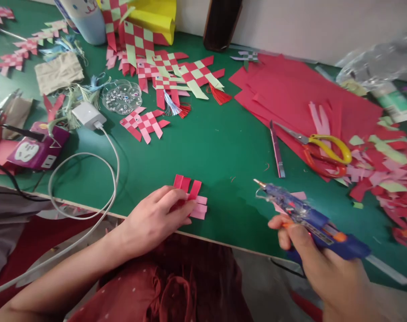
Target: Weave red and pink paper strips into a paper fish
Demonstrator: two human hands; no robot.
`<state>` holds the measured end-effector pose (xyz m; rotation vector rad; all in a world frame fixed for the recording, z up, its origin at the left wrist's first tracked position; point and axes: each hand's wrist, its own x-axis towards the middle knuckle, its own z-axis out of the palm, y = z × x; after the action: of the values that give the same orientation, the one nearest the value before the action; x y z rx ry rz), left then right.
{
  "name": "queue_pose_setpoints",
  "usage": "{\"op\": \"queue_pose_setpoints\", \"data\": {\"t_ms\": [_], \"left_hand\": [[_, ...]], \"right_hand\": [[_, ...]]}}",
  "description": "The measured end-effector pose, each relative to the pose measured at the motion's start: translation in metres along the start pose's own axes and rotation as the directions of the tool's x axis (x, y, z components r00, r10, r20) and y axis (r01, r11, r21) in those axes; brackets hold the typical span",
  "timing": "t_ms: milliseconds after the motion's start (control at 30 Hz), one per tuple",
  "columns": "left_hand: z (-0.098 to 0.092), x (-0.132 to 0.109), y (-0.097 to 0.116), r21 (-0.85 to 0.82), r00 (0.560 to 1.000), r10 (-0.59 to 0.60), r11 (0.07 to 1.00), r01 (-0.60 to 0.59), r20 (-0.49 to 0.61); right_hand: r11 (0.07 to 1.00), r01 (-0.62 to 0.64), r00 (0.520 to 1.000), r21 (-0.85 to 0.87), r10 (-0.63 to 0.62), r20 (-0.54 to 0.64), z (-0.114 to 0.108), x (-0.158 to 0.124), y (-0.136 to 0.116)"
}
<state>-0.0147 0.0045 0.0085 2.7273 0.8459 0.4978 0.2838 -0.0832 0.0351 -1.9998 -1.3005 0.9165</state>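
Near the table's front edge my left hand (158, 213) grips a small woven piece of red and pink paper strips (199, 206). Loose strip ends stick out past its fingers, upward and to the right; the rest lies hidden under the hand. My right hand (319, 259) is wrapped round the handle of a blue hot glue gun (311, 217). The gun's nozzle points up and left, apart from the paper piece, and a clear glue stick (387, 269) comes out of its back end. A pink paper scrap shows partly behind the gun.
Finished woven paper fish (139, 42) lie at the back, near a tray of googly eyes (122, 96). A white cable (113, 147) loops at left beside a purple power socket (39, 146). Scissors (327, 147), a craft knife (277, 152), red paper sheets (277, 85) and scraps (387, 165) lie right.
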Motion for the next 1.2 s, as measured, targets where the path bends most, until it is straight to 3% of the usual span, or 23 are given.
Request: {"op": "queue_pose_setpoints", "data": {"t_ms": [100,167,267,367,433,533,633,733,833,1000,1200], "left_hand": [[0.001,0.001,0.003,0.059,0.999,-0.011,0.998,0.009,0.036],[0.002,0.0,0.005,0.074,0.999,-0.024,0.997,0.021,0.049],[0.003,-0.002,0.005,0.062,0.999,-0.03,0.998,0.028,0.04],[0.003,-0.004,0.004,-0.004,0.999,-0.045,0.999,0.046,0.017],[0.002,-0.007,0.003,-0.056,0.999,-0.047,0.997,0.047,0.003],[0.003,-0.01,0.001,-0.082,0.999,-0.019,0.996,0.014,-0.05],[0.005,-0.012,0.001,-0.074,0.996,-0.011,0.997,0.005,-0.085],[0.009,-0.012,0.001,-0.047,0.996,-0.026,0.999,0.023,-0.08],[0.012,-0.013,0.002,0.0,0.991,-0.031,1.0,0.031,-0.127],[0.011,-0.014,0.001,0.004,0.987,-0.023,1.0,0.024,-0.159],[0.012,-0.014,-0.001,0.017,0.996,-0.034,0.999,0.035,-0.087]], "right_hand": [[0.941,-0.035,0.975,-0.335,-0.042,-0.219,0.004,0.002,0.002],[0.862,0.031,0.966,-0.505,-0.155,-0.206,0.008,0.01,0.005],[0.726,0.217,0.935,-0.653,-0.347,-0.076,0.013,0.025,0.01],[0.616,0.309,0.902,-0.725,-0.432,0.018,0.01,0.032,0.007],[0.561,0.342,0.866,-0.754,-0.5,0.021,0.007,0.03,-0.002],[0.543,0.438,0.751,-0.716,-0.659,-0.04,0.016,0.021,-0.024],[0.511,0.66,0.654,-0.551,-0.751,0.088,0.045,0.016,-0.045],[0.514,0.683,0.681,-0.52,-0.705,0.198,0.077,0.019,-0.057],[0.515,0.668,0.707,-0.537,-0.665,0.241,0.094,0.024,-0.062],[0.527,0.664,0.722,-0.53,-0.635,0.274,0.097,0.026,-0.063],[0.599,0.663,0.735,-0.45,-0.635,0.237,0.096,0.029,-0.06]]}}
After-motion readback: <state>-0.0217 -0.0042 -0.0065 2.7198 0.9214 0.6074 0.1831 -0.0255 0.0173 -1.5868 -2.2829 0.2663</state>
